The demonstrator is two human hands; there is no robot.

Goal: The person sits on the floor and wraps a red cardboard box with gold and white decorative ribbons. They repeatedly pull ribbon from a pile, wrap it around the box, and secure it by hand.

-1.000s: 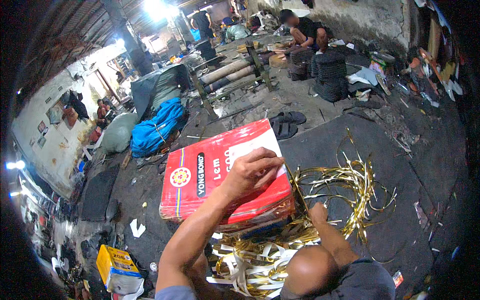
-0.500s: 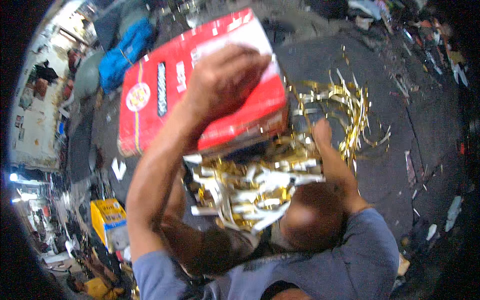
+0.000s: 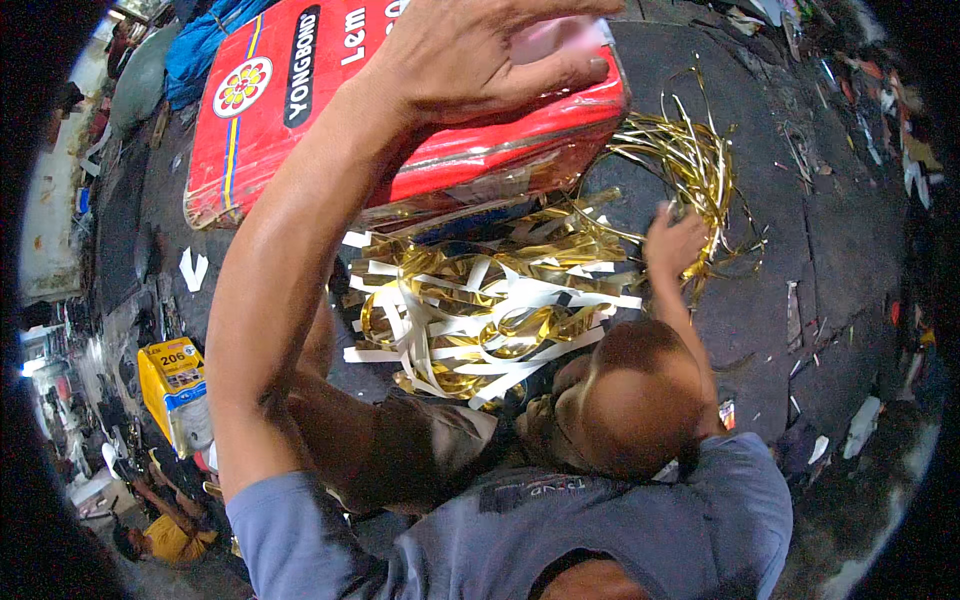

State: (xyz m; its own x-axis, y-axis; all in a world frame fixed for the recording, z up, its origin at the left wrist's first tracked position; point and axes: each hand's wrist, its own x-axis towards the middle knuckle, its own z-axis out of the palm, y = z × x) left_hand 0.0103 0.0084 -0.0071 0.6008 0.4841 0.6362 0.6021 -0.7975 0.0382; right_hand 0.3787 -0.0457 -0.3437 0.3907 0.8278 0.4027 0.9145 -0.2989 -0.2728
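Observation:
My left hand (image 3: 455, 60) is raised over a large red cardboard box (image 3: 270, 150) wrapped in clear plastic. Its thumb and fingers are apart with nothing between them; the top of the hand is cut by the upper edge. Out to the right, my right hand (image 3: 676, 240) is beside a curved bundle of thin gold strips (image 3: 715, 180), fingers apart and touching or close to it. A loose heap of shiny gold and white strips (image 3: 480, 310) lies between the box and my knees.
A yellow and blue box (image 3: 178, 385) stands on the left, with a white scrap (image 3: 193, 268) near it. Blue sheeting (image 3: 195, 50) lies behind the red box. Scraps litter the dark floor at right. Another person in yellow (image 3: 178, 540) is at the lower left.
My right hand has moved right toward the gold bundle and its fingers have spread. My left hand, curled before, has opened. The view has shifted, so the red box sits higher and further left.

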